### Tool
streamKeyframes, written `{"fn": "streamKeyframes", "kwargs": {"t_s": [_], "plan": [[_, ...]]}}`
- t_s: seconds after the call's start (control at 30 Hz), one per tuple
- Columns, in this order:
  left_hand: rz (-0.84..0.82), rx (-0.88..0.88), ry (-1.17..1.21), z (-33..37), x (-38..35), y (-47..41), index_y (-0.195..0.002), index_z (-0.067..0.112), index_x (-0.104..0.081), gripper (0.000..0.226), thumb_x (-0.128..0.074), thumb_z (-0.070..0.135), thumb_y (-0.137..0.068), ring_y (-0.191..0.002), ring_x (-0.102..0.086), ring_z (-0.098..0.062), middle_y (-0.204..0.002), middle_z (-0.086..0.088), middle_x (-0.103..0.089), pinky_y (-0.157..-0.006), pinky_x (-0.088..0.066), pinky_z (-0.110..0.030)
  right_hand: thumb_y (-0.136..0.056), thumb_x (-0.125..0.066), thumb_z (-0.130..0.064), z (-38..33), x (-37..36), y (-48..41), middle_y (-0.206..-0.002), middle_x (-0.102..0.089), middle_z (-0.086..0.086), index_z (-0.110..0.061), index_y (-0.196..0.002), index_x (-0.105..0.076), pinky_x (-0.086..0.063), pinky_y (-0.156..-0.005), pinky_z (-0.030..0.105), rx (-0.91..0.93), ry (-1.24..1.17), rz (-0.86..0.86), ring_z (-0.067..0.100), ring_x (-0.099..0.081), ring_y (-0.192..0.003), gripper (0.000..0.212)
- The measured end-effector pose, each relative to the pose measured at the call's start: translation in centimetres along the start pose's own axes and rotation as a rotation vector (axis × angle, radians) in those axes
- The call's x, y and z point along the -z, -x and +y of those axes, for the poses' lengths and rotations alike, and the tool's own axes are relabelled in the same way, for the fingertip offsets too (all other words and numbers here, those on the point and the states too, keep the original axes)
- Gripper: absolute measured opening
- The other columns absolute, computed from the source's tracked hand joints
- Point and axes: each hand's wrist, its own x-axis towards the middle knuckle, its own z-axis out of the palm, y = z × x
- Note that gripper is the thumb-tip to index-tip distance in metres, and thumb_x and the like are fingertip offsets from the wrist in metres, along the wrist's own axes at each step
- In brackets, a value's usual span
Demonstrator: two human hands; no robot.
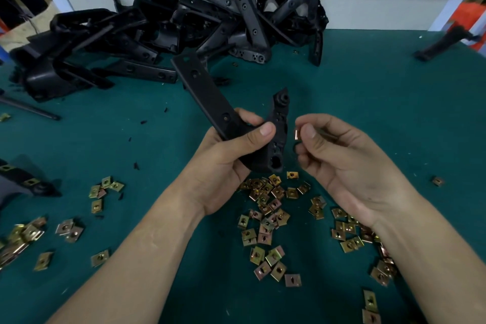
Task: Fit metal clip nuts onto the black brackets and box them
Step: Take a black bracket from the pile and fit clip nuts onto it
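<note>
My left hand grips a black V-shaped bracket at its bend, above the green table. One arm of the bracket points up and to the left, the other stands nearly upright at the right. My right hand pinches a small metal clip nut between thumb and forefinger, just right of the bracket's upright arm and a little apart from it. Several loose clip nuts lie scattered on the table below both hands.
A big heap of black brackets fills the back of the green table against a grey wall. More clip nuts lie at the left. A bracket with nuts fitted sits at the left edge. Another black bracket lies far right.
</note>
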Motion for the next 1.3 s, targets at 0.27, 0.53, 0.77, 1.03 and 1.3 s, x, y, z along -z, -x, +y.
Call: {"fn": "streamKeyframes", "kwargs": {"t_s": [0.27,0.53,0.77,1.03,1.3], "plan": [[0.015,0.014,0.003,0.11,0.10,0.03,-0.088,0.017,-0.063,0.015,-0.074,0.012,-0.080,-0.082,-0.072,-0.017,-0.089,-0.003,-0.073,-0.070,-0.059,-0.028,-0.079,-0.064,-0.009,-0.13,0.00,0.04,-0.078,-0.073,0.005,-0.015,-0.085,-0.082,-0.057,-0.073,0.016,-0.029,-0.039,-0.029,0.010,-0.073,-0.079,0.021],[0.004,0.013,-0.004,0.09,0.13,0.05,-0.089,0.016,-0.061,0.016,-0.073,0.012,-0.081,-0.083,-0.073,-0.019,-0.089,-0.004,-0.075,-0.076,-0.060,-0.030,-0.082,-0.062,-0.018,-0.09,0.10,0.10,-0.075,-0.065,-0.003,-0.021,-0.092,-0.082,-0.055,-0.068,0.018,0.009,0.088,-0.034,0.008,-0.065,-0.068,0.022],[0.015,0.018,0.010,0.11,0.11,0.01,-0.088,0.018,-0.062,0.015,-0.073,0.012,-0.080,-0.083,-0.072,-0.019,-0.091,-0.005,-0.074,-0.078,-0.060,-0.030,-0.079,-0.066,-0.016,-0.31,0.16,0.22,-0.076,-0.067,0.001,-0.018,-0.092,-0.075,-0.056,-0.064,0.020,-0.001,0.078,-0.034,0.011,-0.066,-0.068,0.015],[-0.013,0.030,0.018,0.22,-0.01,0.13,-0.090,0.016,-0.060,0.017,-0.073,0.011,-0.081,-0.087,-0.074,-0.020,-0.092,-0.006,-0.074,-0.074,-0.060,-0.029,-0.075,-0.069,-0.009,-0.29,0.23,0.07,-0.083,-0.073,0.006,-0.013,-0.080,-0.070,-0.057,-0.068,0.017,-0.021,-0.059,0.009,0.010,-0.071,-0.073,0.007],[-0.020,0.039,0.006,0.21,0.01,0.14,-0.089,0.017,-0.062,0.018,-0.075,0.012,-0.078,-0.091,-0.074,-0.024,-0.097,-0.010,-0.074,-0.071,-0.060,-0.029,-0.068,-0.070,0.000,-0.20,0.04,0.01,-0.084,-0.074,0.007,-0.014,-0.078,-0.080,-0.058,-0.073,0.019,-0.041,-0.091,0.032,0.014,-0.074,-0.082,0.020]]}}
